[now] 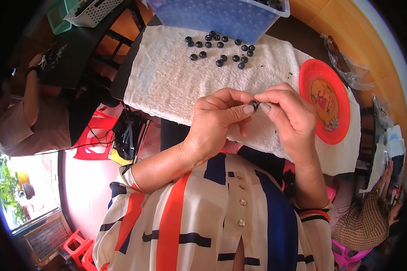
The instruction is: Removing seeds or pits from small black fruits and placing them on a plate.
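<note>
Between the thumb and forefinger of my left hand (pixel 215 115) is a small dark round bead (pixel 253 104), held over the near part of a white towel (pixel 163 77). My right hand (pixel 294 117) is closed in a pinch right against the bead's right side. Whatever its fingertips hold is too small and covered to make out. Farther out on the towel lie several loose dark beads (pixel 224 58) with pale holes. To the right of my right hand sits a red plate (pixel 305 90) with a small heap of tiny silvery pieces (pixel 332 124) on it.
A translucent blue tub (pixel 212 20) stands at the towel's far edge. A clear plastic bag (pixel 357 79) lies beyond the plate. On the left, a person (pixel 29 117) sits by a dark table (pixel 72 54); another person (pixel 364 221) is at the right. Red stools (pixel 92 135) stand at the left.
</note>
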### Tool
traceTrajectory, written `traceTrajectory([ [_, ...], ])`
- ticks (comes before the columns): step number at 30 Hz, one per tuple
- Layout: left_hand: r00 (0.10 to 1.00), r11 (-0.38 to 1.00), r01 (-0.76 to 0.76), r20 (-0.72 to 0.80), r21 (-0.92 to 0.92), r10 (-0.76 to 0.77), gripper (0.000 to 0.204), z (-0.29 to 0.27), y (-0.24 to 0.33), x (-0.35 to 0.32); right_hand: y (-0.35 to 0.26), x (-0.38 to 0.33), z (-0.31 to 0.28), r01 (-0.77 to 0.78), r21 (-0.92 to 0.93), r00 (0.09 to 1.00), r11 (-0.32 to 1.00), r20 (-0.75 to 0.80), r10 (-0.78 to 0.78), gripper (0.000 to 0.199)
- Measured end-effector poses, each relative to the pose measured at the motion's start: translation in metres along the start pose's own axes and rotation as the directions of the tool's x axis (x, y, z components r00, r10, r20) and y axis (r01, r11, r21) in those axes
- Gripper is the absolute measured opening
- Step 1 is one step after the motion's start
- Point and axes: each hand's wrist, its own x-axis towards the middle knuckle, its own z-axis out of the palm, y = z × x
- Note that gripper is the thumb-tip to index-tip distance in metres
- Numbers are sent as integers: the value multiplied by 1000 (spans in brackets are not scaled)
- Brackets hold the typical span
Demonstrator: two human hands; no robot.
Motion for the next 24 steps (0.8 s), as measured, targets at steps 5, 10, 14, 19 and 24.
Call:
traceTrajectory([
  [5, 998, 999, -46, -35, -3, 46, 11, 6, -3, 1, 0, -3, 5, -72, 48, 996, 996, -47, 74, 22],
  [10, 998, 999, -50, -40, 20, 51, 12, 4, -4, 0, 4, -6, 5, -32, 49, 998, 998, -46, 34, 21],
  [14, 995, 995, -70, -61, 70, 74, 12, 5, -5, -3, 5, -9, 9, -97, 139, 993, 986, -49, 104, 18],
  [19, 996, 997, -67, -57, 34, 69, 11, 6, -1, -4, 3, -15, 16, -131, 125, 983, 984, -114, 145, 15],
  [24, 996, 998, -50, -71, -37, 47, 11, 9, 0, -3, 2, -19, 20, 33, -133, 992, 991, -119, -49, 31],
])
